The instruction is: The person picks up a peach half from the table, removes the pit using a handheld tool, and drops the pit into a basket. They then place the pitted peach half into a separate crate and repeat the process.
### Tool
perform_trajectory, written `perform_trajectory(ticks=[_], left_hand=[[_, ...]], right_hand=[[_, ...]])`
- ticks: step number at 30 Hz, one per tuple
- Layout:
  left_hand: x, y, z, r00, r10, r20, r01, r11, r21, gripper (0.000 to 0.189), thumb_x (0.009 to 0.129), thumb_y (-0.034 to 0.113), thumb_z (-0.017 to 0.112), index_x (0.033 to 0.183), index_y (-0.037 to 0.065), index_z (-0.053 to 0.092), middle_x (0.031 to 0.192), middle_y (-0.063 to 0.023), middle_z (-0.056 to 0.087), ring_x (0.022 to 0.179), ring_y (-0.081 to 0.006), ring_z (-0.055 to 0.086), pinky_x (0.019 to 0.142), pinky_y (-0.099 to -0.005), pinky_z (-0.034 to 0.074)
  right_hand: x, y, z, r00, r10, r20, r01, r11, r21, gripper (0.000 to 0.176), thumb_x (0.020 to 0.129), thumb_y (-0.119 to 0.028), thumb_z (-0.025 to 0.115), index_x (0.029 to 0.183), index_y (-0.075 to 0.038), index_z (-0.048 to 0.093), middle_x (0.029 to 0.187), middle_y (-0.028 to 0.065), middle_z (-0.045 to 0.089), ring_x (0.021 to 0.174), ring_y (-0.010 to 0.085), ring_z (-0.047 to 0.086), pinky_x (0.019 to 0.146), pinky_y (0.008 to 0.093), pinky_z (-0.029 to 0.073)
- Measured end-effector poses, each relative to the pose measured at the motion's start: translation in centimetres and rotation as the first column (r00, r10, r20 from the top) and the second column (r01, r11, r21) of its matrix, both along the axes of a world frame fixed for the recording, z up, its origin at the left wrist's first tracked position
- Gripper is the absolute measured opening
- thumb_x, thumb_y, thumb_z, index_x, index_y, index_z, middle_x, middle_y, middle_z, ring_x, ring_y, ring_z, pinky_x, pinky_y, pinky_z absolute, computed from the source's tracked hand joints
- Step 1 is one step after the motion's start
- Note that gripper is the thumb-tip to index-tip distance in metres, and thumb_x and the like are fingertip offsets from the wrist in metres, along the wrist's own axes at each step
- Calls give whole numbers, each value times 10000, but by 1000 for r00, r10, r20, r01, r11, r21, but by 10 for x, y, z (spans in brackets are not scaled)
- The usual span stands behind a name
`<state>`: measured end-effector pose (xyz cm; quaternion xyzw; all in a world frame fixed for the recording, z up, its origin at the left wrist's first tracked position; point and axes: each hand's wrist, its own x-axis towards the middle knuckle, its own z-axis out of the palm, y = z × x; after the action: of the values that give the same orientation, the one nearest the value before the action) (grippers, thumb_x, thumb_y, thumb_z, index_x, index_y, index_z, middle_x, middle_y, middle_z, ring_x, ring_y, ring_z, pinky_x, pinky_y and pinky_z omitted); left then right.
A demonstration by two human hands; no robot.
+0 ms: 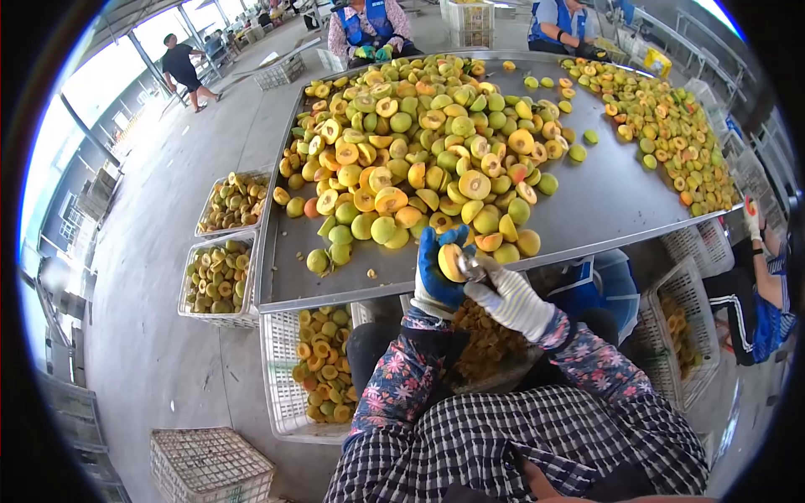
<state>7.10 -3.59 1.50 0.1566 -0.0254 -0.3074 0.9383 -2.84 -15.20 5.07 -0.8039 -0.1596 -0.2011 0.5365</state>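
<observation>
Halved fruit [451, 262] in left hand [438, 272]

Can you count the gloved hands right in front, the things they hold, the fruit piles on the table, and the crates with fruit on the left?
Gloved hands, left hand and right hand: 2
Held fruit: 1
Metal tool: 1
Fruit piles, bigger pile and smaller pile: 2
Fruit crates: 3
Total: 9
</observation>
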Motion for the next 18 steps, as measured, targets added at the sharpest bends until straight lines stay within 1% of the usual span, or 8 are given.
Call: perform_trajectory(ticks=[2, 4, 7, 10, 11, 14, 15, 18], left_hand=[[-7, -4, 3, 997, 74, 17, -76, 989, 124, 461, 982, 465, 468, 1161, 59, 597, 1117, -97, 635, 1066, -262, 593, 957, -455, 475], [-7, -2, 4, 998, 56, -35, -53, 995, 89, 495, 981, 478, 463, 1207, 51, 571, 1101, -107, 629, 1036, -263, 598, 946, -454, 480], [-7, -4, 1, 994, 68, -90, -60, 995, 82, 510, 980, 483, 463, 1231, 47, 551, 1076, -105, 628, 987, -255, 605, 935, -453, 482], [-4, -6, -4, 985, 70, -160, -69, 998, 14, 457, 975, 464, 486, 1166, 57, 569, 1024, -83, 634, 954, -257, 614, 901, -448, 498], [1, -7, -5, 981, 67, -183, -73, 997, -25, 433, 972, 455, 497, 1133, 62, 580, 1002, -74, 636, 947, -260, 617, 885, -445, 506], [7, -8, -18, 964, 106, -246, -121, 992, -48, 355, 955, 440, 540, 1005, 93, 597, 955, -63, 645, 936, -277, 630, 872, -460, 520], [3, -9, -8, 961, 134, -241, -137, 991, 5, 348, 953, 439, 545, 989, 96, 596, 951, -68, 646, 937, -280, 631, 879, -466, 519], [-2, -12, 2, 966, 113, -235, -115, 993, 3, 366, 950, 455, 543, 973, 94, 590, 932, -88, 645, 930, -303, 632, 893, -491, 515]], right_hand=[[1, -1, -7, 985, -63, -160, 30, 979, -204, 380, 935, -293, 603, 1198, -44, 490, 894, 205, 639, 798, 406, 630, 688, 445, 493], [0, -3, -13, 950, -166, -266, 73, 942, -328, 388, 933, -303, 598, 1195, -42, 482, 899, 227, 636, 824, 426, 625, 693, 464, 490], [8, -10, -25, 977, -121, -178, 69, 960, -271, 383, 936, -305, 600, 1184, -34, 489, 897, 228, 639, 832, 413, 630, 709, 443, 489], [11, -15, -40, 976, -19, -217, 11, 999, -39, 342, 943, -256, 603, 1169, -21, 501, 938, 179, 645, 852, 332, 634, 751, 390, 486], [5, -9, -10, 956, 8, -292, 41, 986, 162, 299, 946, -197, 601, 1164, -13, 511, 980, 104, 622, 867, 237, 591, 785, 343, 471], [8, -21, -14, 853, 107, -511, 88, 935, 343, 265, 942, -149, 598, 1158, -18, 515, 1005, 52, 581, 866, 181, 534, 786, 321, 460], [12, -21, -23, 954, -15, -300, 66, 985, 161, 277, 931, -169, 612, 1142, -16, 515, 928, 113, 617, 812, 253, 595, 743, 365, 479], [13, -23, -27, 986, -129, -109, 100, 966, -237, 314, 911, -184, 633, 1141, -10, 510, 849, 197, 627, 773, 358, 625, 684, 428, 486]])
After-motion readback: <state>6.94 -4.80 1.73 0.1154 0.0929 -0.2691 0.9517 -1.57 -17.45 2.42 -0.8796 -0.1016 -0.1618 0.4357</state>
